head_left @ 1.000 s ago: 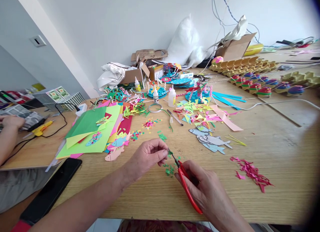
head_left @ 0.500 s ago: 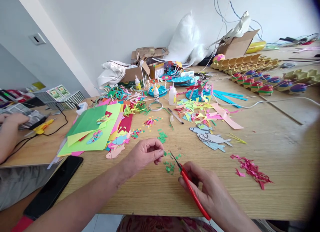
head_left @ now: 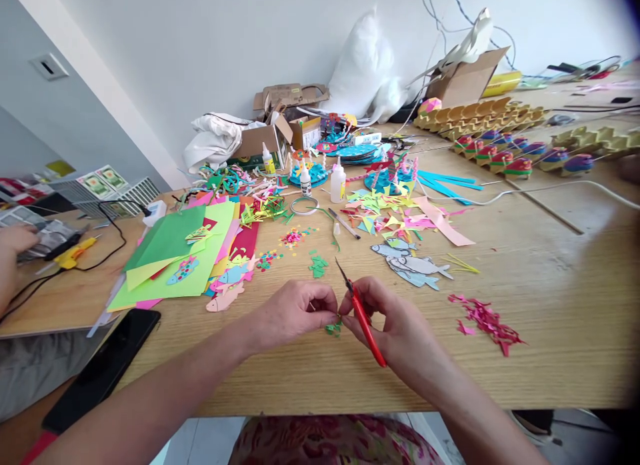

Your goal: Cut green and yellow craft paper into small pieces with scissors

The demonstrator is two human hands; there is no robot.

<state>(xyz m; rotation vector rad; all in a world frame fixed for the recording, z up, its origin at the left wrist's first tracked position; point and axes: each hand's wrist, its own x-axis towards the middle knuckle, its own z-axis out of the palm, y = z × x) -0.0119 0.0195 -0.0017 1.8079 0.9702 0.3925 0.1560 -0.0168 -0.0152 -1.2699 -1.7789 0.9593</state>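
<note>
Wooden worktop (head_left: 565, 371) is stretching out to the wall (head_left: 225, 51), near edge running just above my patterned cloth (head_left: 335, 441). Black phone (head_left: 103, 365) is lying at the near left corner. My left hand (head_left: 297, 311): thumb and forefinger are curling in, tips meeting my right fingertips around mid near edge; can't tell whether they're pinching anything. With my right hand (head_left: 400, 326) I'm gripping red-handled scissors (head_left: 367, 326), blades pointing toward the far edge. Green scraps (head_left: 333, 327) are lying right under my fingertips, partly hidden. Magenta scraps (head_left: 487, 321) are sitting off to the right, nearer the near edge than the overlapping grey paper fish (head_left: 423, 266). Second green pile (head_left: 318, 266) is lying just past my hands. Coloured sheets (head_left: 170, 241) are stacking up by the left edge; beyond that edge a co-worker's hand (head_left: 17, 240) is showing near a yellow glue gun (head_left: 75, 253). Further out, a glue bottle (head_left: 338, 183) is standing upright. Toward the far edge: egg cartons (head_left: 480, 121) to the right, white bag (head_left: 363, 65) sitting against the wall.
</note>
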